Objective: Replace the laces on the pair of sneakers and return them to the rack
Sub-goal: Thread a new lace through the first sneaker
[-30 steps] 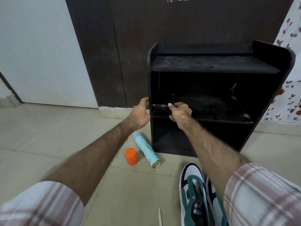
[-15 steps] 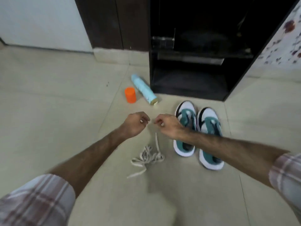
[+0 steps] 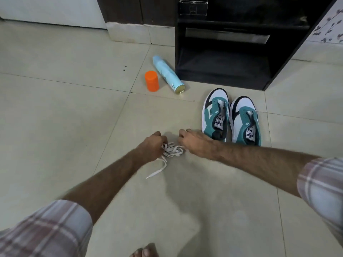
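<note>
1. Both hands have dropped from just above the floor onto the lace bundle (image 3: 172, 150); half a second back they were pinching one strand between them in the air, and the camera has tipped further down since the rack's shelf was in reach.
2. Lace bundle: a loose white tangle on the floor tiles, between the two hands. One free end trails away toward 7 o'clock, tip lying flat on the floor.
3. Left hand (image 3: 151, 145): at 9 o'clock of the tangle, touching it. Grip curled closed over the near loops; seems clamped on them, though the fingertips are hidden under the knuckles.
4. Right hand (image 3: 194, 141): at 3 o'clock of the tangle, palm down, fingers bent. Whether this grip is pinched on a strand or just resting against the bundle I cannot tell.
5. Sneakers (image 3: 232, 115): pair side by side, toes toward 12 o'clock, long axes roughly parallel, just past the right hand at 2 o'clock. Eyelets look empty; no laces threaded. Right hand is the nearer one to them.
6. Rack (image 3: 222, 58): black, open shelves, at 12 o'clock beyond the sneakers.
7. Spray can (image 3: 168, 74) lying on its side and orange cap (image 3: 151, 81) upright beside it, at 11 o'clock, well apart from the hands.
8. Judgement: the next move turns on freeing one lace from the tangle, then carrying it rightward to the nearer shoe.
</note>
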